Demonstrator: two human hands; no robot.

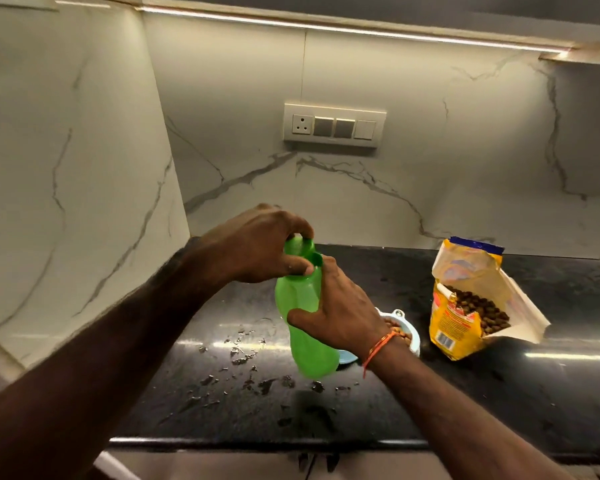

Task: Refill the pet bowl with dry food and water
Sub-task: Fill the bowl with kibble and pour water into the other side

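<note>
Both hands wrap the smooth green plastic bottle [303,317]: left hand [257,247] on its cap (right hand [340,317] mid-body)

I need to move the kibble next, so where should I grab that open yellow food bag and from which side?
Take the food bag by its yellow lower body, coming from its left side, nearest the right hand. It stands leaning on the black counter with its torn top flared open toward the right and kibble showing, so gripping the loose flap would probably tip it and spill.
</note>
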